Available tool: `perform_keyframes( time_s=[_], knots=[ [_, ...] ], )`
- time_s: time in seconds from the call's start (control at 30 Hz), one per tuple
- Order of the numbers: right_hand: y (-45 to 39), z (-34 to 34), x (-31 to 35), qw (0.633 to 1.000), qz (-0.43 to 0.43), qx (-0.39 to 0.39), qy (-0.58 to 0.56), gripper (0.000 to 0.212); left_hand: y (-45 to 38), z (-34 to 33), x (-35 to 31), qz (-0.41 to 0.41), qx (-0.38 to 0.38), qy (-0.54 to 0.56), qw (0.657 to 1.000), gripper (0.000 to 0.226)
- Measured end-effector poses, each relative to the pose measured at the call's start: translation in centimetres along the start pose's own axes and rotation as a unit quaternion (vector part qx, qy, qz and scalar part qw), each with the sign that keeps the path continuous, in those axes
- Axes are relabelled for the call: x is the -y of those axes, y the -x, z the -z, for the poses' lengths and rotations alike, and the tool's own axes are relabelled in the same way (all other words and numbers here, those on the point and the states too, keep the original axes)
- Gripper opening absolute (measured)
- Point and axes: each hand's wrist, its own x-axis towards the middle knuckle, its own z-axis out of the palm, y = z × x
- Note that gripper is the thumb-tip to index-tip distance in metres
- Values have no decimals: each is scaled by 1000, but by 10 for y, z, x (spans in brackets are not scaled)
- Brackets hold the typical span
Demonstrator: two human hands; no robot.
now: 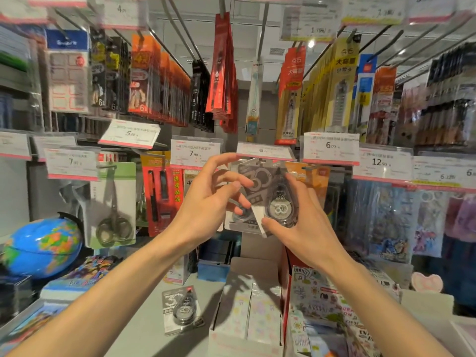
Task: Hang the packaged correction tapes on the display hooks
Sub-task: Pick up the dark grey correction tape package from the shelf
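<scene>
Now both hands at correction tape pack point(262, 194) under price tag point(265, 151); right hand point(304, 222) pinches its 5 o'clock edge, left hand point(211, 199) fingers spread, touching. Spare pack point(182, 309) at 6 o'clock on shelf point(144, 331).

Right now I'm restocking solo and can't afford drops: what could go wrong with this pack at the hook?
1. The right hand pinches only the lower edge of the correction tape pack, while the left hand looks open with fingers barely touching, so it could slip.
2. The 8-yuan price tag hides the hook, so the hang hole may miss it.
3. A spare correction tape pack lies near the counter's front, easy to knock with a forearm.
</scene>
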Motion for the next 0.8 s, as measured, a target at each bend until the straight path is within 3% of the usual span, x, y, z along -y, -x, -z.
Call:
perform_keyframes(
  time_s=[0.33,0.5,0.6,0.8],
  knots=[
    [-5,-9,-2,998,-38,31,38,102,5,2,15,17,9,-25,1000,41],
    [-3,-10,-2,997,-37,39,58,102,16,-1,46,55,-1,-129,990,36],
    [-2,-10,-2,997,-26,35,60,94,19,-5,65,69,-1,-202,977,36],
    [8,-11,-4,991,2,67,114,59,14,-11,80,66,-30,-180,981,47]
  ],
)
